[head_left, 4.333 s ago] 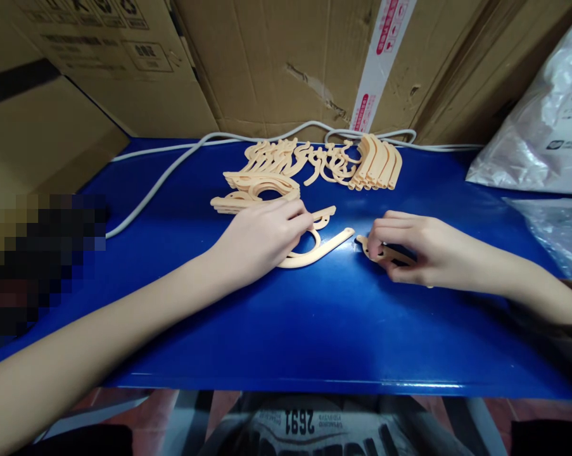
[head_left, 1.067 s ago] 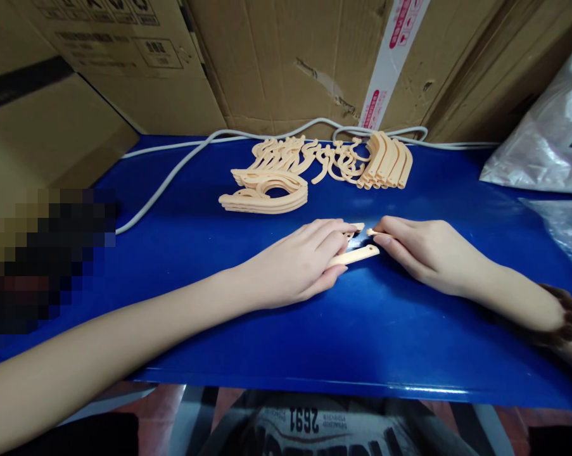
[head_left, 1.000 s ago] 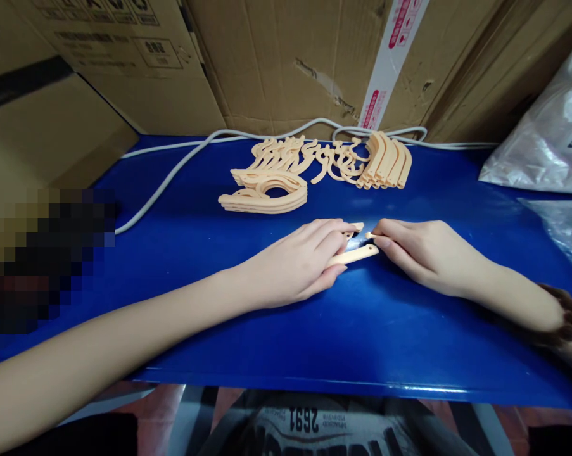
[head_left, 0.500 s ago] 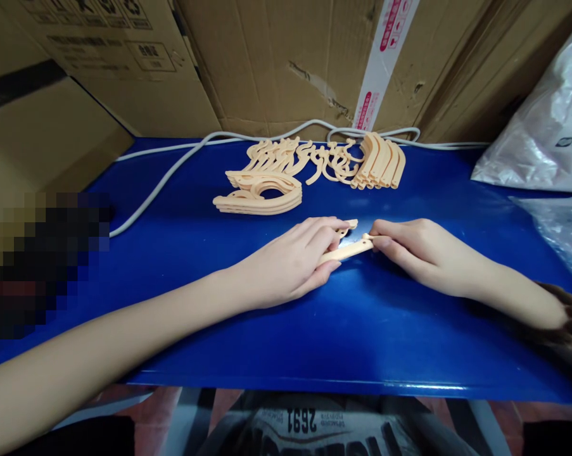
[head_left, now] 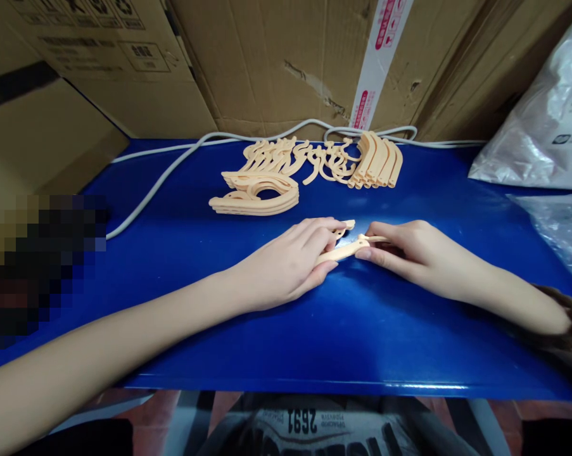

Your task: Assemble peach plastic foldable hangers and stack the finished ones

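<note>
My left hand [head_left: 298, 259] is closed around a beige plastic hanger part [head_left: 345, 251], its holed end sticking out to the right. Another beige tip [head_left: 349, 225] pokes out above my left fingers. At the holed end, my right hand [head_left: 409, 256] pinches a thin beige plastic piece [head_left: 377, 239], whose knobbed end touches the hanger part. My right thumb presses against the end from below. The rest of the thin piece is hidden under my right fingers.
Behind my hands on the blue table [head_left: 286, 345] lie stacked looped hanger pieces [head_left: 261, 206], S-shaped pieces [head_left: 271, 155], small hooks [head_left: 336, 164] and curved arms [head_left: 378, 161]. A white cable [head_left: 162, 180] runs behind. Cardboard boxes [head_left: 266, 63] and plastic bags [head_left: 527, 126] border the table.
My right thumb has moved left, under the holed end of the hanger part, and more of the thin piece shows between the fingers. My left hand keeps its hold.
</note>
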The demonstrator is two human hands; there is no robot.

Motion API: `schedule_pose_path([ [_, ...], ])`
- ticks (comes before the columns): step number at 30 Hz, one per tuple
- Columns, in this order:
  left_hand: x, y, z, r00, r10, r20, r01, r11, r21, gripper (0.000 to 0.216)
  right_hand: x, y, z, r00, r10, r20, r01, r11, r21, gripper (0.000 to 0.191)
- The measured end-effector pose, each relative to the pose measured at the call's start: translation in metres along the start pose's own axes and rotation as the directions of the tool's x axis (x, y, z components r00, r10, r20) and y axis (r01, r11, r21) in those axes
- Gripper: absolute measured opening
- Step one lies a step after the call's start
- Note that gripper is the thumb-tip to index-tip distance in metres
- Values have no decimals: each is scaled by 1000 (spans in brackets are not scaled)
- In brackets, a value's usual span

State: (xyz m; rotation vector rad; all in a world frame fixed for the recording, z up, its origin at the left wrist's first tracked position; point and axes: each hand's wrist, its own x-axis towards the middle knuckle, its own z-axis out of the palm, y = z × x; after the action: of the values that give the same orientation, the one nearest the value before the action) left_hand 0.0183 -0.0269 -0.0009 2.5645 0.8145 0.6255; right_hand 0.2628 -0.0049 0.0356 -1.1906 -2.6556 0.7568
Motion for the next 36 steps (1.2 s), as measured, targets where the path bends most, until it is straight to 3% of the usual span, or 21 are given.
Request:
schedule_pose_path([
  [27, 2, -1, -1, 1000, 26, -3, -26, 999, 25, 8, 0, 1, 1, 999, 28, 26, -28, 999, -31, 42],
  [36, 2, 0, -3, 1000, 14, 25, -15, 999, 47, 15, -1, 4, 5, 1000, -27, 14, 28, 995, -91, 45],
])
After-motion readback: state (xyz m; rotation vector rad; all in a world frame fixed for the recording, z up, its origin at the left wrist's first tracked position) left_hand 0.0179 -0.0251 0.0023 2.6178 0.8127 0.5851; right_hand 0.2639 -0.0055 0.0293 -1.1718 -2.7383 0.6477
